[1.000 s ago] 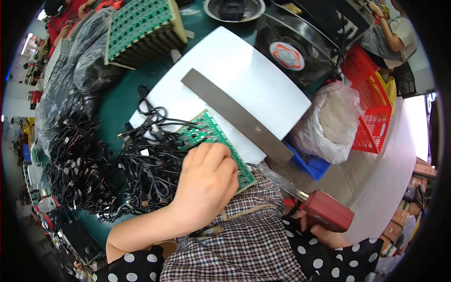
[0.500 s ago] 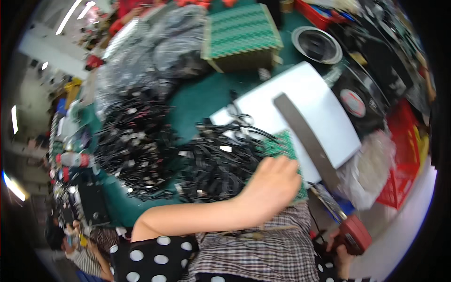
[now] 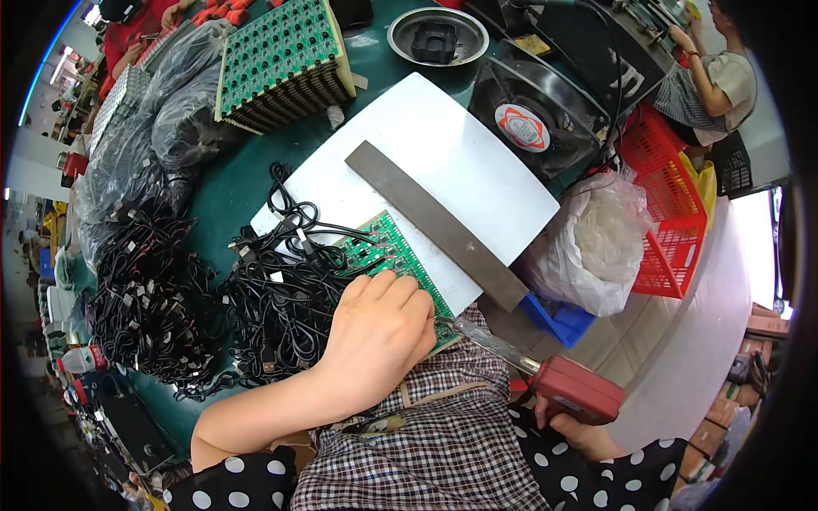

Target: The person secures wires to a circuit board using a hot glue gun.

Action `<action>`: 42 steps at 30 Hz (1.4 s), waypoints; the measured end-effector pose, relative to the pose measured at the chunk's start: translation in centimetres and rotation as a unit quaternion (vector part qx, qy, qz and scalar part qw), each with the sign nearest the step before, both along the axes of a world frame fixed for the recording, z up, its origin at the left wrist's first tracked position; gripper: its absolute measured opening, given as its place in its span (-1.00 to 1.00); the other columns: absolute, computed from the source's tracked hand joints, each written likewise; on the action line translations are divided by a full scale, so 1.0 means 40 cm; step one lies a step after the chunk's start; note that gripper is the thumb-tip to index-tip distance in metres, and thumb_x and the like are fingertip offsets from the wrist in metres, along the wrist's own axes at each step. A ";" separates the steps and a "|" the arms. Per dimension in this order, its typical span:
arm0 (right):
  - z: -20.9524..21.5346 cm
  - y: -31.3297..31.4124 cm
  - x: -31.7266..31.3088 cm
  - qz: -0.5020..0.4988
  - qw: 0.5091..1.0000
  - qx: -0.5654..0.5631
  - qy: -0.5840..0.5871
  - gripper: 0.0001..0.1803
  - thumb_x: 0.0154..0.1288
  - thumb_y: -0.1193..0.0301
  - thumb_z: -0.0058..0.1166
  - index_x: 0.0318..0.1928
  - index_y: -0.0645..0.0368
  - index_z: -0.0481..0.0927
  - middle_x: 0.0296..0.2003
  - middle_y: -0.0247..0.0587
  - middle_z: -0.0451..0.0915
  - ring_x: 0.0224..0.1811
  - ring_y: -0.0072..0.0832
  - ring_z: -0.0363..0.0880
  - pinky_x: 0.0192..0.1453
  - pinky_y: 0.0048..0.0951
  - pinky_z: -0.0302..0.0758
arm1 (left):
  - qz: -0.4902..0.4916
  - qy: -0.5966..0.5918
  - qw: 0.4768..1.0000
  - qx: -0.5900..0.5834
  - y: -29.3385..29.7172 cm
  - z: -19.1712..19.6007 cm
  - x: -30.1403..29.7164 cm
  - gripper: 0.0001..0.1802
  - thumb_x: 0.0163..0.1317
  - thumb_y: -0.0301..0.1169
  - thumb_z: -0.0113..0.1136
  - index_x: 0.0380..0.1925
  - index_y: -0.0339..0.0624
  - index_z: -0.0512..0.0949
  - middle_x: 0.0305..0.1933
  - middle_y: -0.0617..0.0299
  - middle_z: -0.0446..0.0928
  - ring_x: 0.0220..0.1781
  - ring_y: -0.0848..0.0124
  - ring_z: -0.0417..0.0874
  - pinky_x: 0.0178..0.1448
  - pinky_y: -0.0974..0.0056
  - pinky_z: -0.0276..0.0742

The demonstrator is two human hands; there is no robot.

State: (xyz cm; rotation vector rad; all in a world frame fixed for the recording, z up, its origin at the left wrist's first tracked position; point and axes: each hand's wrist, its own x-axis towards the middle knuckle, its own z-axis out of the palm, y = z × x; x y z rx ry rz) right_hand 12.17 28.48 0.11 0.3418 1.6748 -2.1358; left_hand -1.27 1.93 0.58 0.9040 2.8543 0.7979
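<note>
My left hand point(image 3: 379, 328) rests on a green circuit board point(image 3: 388, 247), fingers curled down and pressed together. What they pinch, if anything, is hidden under the hand. With my right hand point(image 3: 584, 434) I grip the red handle of a soldering gun point(image 3: 579, 387) from below. Its wrapped metal barrel points left, and the tip reaches the board's right edge beside my left fingers. Black cables point(image 3: 285, 298) lie bunched left of the board, some ends running onto it. A white sheet point(image 3: 417, 119) lies under the board's far part, crossed by a flat dark bar point(image 3: 434, 226).
Stacked green circuit boards point(image 3: 281, 60) stand at the back. A metal dish point(image 3: 439, 38) and a black fan point(image 3: 537, 119) sit far right. A plastic bag point(image 3: 588, 247), blue tray point(image 3: 558, 322) and red crate point(image 3: 665, 238) are right. More cables point(image 3: 145, 298) pile left. Another person point(image 3: 716, 85) works beyond.
The whole view has swung to the right and sharpened. The soldering gun is held more level, its tip now up against the board's edge by my left fingers. My left hand stays on the board.
</note>
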 end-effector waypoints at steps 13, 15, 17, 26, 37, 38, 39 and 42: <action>-0.002 -0.003 0.000 0.008 1.000 -0.007 0.018 -0.25 0.08 0.31 0.33 0.17 0.51 0.30 -0.26 -0.09 0.62 -0.33 -0.59 0.58 -0.34 -0.65 0.52 | 0.027 0.012 1.000 -0.011 0.008 -0.004 0.019 -0.84 -0.14 -0.52 0.24 -0.56 -0.16 0.43 -0.48 0.22 0.36 -0.36 0.26 0.42 -0.25 0.21 0.30; -0.007 -0.003 0.003 -0.024 0.999 -0.022 0.008 -0.23 0.07 0.32 0.34 0.18 0.51 0.27 -0.24 -0.05 0.61 -0.32 -0.57 0.58 -0.35 -0.66 0.52 | 0.024 0.009 1.000 -0.010 0.011 -0.011 0.013 -0.84 -0.14 -0.52 0.24 -0.56 -0.16 0.43 -0.48 0.22 0.36 -0.36 0.26 0.42 -0.25 0.20 0.30; -0.009 -0.002 0.006 -0.026 0.999 -0.018 0.009 -0.21 0.06 0.32 0.35 0.20 0.50 0.26 -0.23 -0.04 0.60 -0.33 -0.56 0.58 -0.36 -0.66 0.51 | 0.024 0.007 1.000 -0.006 0.014 -0.012 0.010 -0.84 -0.14 -0.53 0.24 -0.56 -0.16 0.43 -0.49 0.22 0.36 -0.36 0.25 0.42 -0.25 0.20 0.30; -0.030 0.011 0.024 -0.024 0.998 0.056 0.023 -0.26 0.03 -0.13 0.25 -0.07 0.30 0.43 -0.41 -0.21 0.48 -0.54 -0.54 0.43 -0.50 -0.57 0.34 | 0.034 0.033 0.998 -0.039 0.005 -0.007 0.010 -0.88 -0.17 -0.44 0.18 -0.64 -0.16 0.41 -0.53 0.20 0.37 -0.39 0.25 0.44 -0.25 0.17 0.34; -0.066 0.054 -0.004 -0.003 0.980 -0.067 0.189 -0.47 0.37 0.34 -0.03 0.29 0.04 0.15 -0.03 0.07 0.37 -0.39 -0.39 0.42 -0.52 -0.38 0.53 | 0.004 0.064 0.998 0.024 -0.017 -0.024 0.043 -0.77 -0.06 -0.35 0.25 -0.43 -0.22 0.49 -0.30 0.18 0.39 -0.16 0.27 0.43 -0.02 0.22 0.32; -0.067 0.055 -0.005 -0.019 0.979 -0.062 0.193 -0.47 0.37 0.34 -0.03 0.29 0.05 0.15 -0.03 0.07 0.37 -0.39 -0.39 0.42 -0.54 -0.39 0.52 | -0.011 0.028 0.997 0.076 -0.038 -0.006 0.032 -0.76 -0.04 -0.36 0.26 -0.39 -0.25 0.49 -0.25 0.13 0.39 -0.13 0.22 0.43 0.04 0.20 0.33; -0.067 0.054 -0.006 -0.034 0.978 -0.058 0.196 -0.47 0.37 0.35 -0.04 0.29 0.05 0.15 -0.03 0.07 0.37 -0.39 -0.40 0.41 -0.55 -0.40 0.52 | -0.010 0.049 0.997 0.057 -0.073 0.011 0.016 -0.79 -0.01 -0.40 0.21 -0.37 -0.25 0.49 -0.23 0.11 0.40 -0.09 0.18 0.44 0.04 0.17 0.35; -0.076 0.059 0.007 -0.067 0.979 -0.038 0.190 -0.46 0.36 0.35 -0.02 0.29 0.09 0.15 -0.02 0.08 0.37 -0.40 -0.41 0.41 -0.61 -0.43 0.48 | 0.052 0.066 0.983 -0.162 -0.245 0.102 -0.057 -0.85 0.03 -0.49 0.08 -0.37 -0.20 0.56 -0.24 0.09 0.52 -0.09 0.15 0.52 0.02 0.09 0.43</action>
